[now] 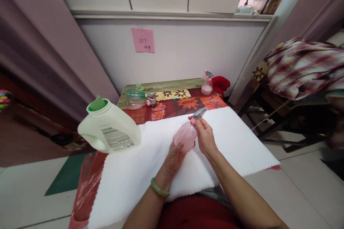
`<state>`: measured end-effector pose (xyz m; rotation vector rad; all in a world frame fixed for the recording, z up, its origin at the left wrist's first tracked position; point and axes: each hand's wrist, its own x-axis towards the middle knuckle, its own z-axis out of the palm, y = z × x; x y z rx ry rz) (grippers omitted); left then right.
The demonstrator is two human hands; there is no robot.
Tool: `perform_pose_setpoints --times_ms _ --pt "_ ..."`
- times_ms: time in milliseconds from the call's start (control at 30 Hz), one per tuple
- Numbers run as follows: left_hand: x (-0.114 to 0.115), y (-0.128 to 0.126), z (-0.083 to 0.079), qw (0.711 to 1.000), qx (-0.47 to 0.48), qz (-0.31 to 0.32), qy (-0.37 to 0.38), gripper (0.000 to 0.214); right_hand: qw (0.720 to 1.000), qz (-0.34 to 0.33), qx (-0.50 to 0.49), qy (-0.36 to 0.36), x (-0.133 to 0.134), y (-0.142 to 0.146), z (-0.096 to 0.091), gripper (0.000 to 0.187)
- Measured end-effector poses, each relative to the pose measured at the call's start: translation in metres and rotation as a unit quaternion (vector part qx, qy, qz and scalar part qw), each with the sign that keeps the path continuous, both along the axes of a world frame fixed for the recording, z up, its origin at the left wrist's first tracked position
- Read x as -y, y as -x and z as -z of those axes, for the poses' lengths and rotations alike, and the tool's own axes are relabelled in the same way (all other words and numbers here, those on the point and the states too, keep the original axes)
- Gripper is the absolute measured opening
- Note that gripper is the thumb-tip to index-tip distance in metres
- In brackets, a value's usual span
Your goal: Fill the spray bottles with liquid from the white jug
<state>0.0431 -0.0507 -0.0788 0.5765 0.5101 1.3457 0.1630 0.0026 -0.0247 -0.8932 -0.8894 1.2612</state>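
Note:
Tilted above a white cloth (150, 171) is a pink see-through spray bottle (185, 135). Its lower body rests in my left hand (174, 156), whose thumb and fingers wrap round it. My right hand (206, 136) is closed on the pink collar just below the grey trigger head (199, 113); the head sits at the bottle's neck. To the left stands a large pale green jug (118, 125), with its mouth uncapped and a green spout piece (98, 103) at the opening.
A second spray bottle (206, 87) stands at the back right beside a red cloth item (220, 84). Further bottles with trigger heads, one green (135, 94), lie at the back left. A stool piled with plaid fabric (306, 66) is on the right.

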Motion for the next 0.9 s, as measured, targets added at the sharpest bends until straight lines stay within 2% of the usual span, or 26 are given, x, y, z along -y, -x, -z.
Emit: perform_pose_setpoints --times_ms 300,500,567,700,900 --pt "-0.001 -0.001 -0.001 1.000 0.017 0.023 -0.006 0.062 0.995 0.073 -0.037 0.058 0.001 0.014 -0.012 0.043" --pt "0.000 0.002 0.002 0.998 0.023 0.045 0.043 0.054 0.998 -0.010 0.038 0.052 0.008 0.009 -0.014 0.045" --pt "0.000 0.003 0.004 0.997 0.024 0.053 0.053 0.057 0.997 -0.017 0.039 0.057 0.010 0.008 -0.013 0.044" --pt "-0.001 0.004 0.006 0.994 0.030 0.087 0.064 0.070 0.998 -0.019 0.037 0.036 0.015 0.008 -0.014 0.041" --pt "-0.002 0.009 0.008 0.984 0.030 0.155 0.076 0.097 0.998 -0.045 0.037 -0.023 0.021 0.005 -0.018 0.049"
